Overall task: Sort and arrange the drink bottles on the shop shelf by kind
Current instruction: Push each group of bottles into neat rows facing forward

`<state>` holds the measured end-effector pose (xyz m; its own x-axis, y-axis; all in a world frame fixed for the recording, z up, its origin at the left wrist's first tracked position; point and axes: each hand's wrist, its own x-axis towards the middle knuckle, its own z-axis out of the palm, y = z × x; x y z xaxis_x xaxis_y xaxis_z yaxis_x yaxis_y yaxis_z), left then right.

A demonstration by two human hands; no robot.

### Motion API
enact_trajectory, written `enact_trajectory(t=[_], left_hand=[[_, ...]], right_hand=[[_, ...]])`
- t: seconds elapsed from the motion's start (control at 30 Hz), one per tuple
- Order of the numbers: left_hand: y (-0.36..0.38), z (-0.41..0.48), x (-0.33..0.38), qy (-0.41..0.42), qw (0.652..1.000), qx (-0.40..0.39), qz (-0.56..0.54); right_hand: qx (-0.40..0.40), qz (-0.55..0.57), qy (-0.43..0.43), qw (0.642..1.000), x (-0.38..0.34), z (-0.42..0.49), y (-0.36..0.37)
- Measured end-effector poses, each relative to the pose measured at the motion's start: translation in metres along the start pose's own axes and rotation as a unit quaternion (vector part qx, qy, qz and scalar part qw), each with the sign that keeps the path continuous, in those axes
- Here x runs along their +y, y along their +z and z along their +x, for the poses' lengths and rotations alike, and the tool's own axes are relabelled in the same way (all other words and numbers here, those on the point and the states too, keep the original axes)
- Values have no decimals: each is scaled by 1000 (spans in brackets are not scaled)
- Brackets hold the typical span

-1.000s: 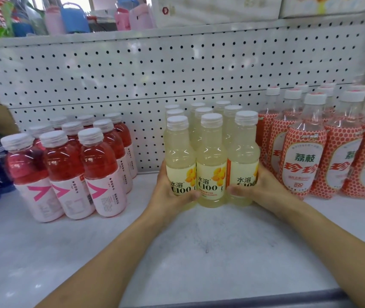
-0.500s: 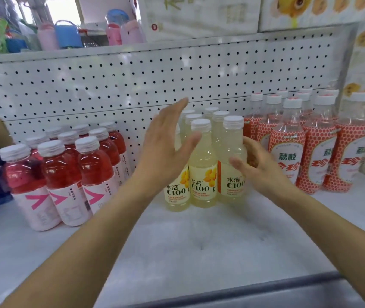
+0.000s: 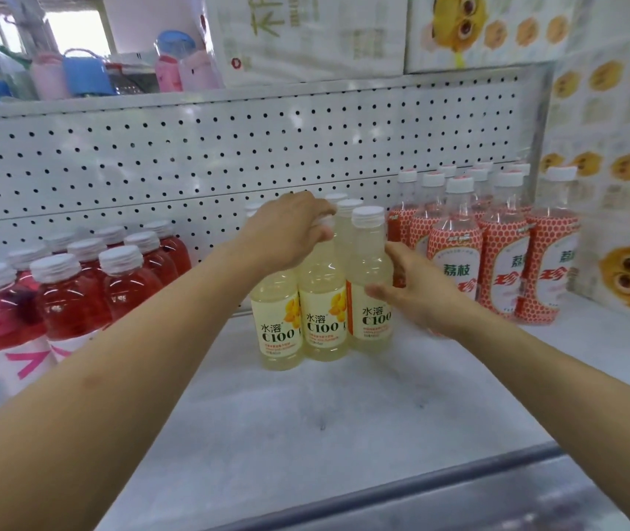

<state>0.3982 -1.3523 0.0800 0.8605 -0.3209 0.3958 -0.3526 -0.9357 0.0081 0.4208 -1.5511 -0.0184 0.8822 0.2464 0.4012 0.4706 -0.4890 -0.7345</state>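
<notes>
The yellow bottles [image 3: 323, 320] are standing in a tight block at the middle of the white shelf [image 3: 305, 415], three across the front with more rows sitting behind them toward the pegboard [image 3: 229, 166]. They are showing pale, cloudy yellow drink through clear plastic, carrying white screw caps and cream labels printed with "C100" and a yellow fruit picture; the front right one is also showing an orange strip down its label edge. The red bottles [image 3: 68, 300] are standing in their own group well to the left, and the lychee bottles [image 3: 455, 262], wrapped in red-and-white dotted sleeves, are standing just beside the yellow block on the right. The left hand [image 3: 286, 235] is reaching in from the lower left with the forearm stretched across the shelf, palm down, draping over the tops of the front left and middle bottles, its fingers curling down and grasping round the cap area so that those caps are hidden. The right hand [image 3: 420, 300] is coming in from the lower right, released and fairly flat, with its thumb lying against the front of the right-hand front bottle and its fingers running up along that bottle's outer side, between it and the lychee bottles. Pink and blue containers [image 3: 83, 74] are sitting on the level above.
</notes>
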Motion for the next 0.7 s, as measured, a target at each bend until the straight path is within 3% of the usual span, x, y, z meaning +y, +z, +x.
enact_trajectory(t=[0.1, 0.23, 0.33, 0.4, 0.47, 0.57, 0.7], left_hand=[[5, -6, 4, -4, 999, 39, 10], [20, -35, 41, 43, 961, 235, -139], [45, -48, 85, 91, 945, 191, -249], [68, -42, 113, 63, 943, 119, -304], [96, -27, 137, 9, 927, 56, -370], [132, 0, 157, -101, 886, 22, -451], [161, 30, 159, -219, 854, 54, -469]], right_hand=[[10, -10, -20, 1000, -6, -9, 0], [61, -52, -117, 990, 1, -39, -19], [130, -103, -234, 958, 18, -61, -56], [171, -102, -249, 948, 36, -68, -88], [218, -96, -220, 946, 58, -68, -122], [240, -67, -87, 965, 98, -63, -166], [84, 44, 59, 994, 137, -38, -191]])
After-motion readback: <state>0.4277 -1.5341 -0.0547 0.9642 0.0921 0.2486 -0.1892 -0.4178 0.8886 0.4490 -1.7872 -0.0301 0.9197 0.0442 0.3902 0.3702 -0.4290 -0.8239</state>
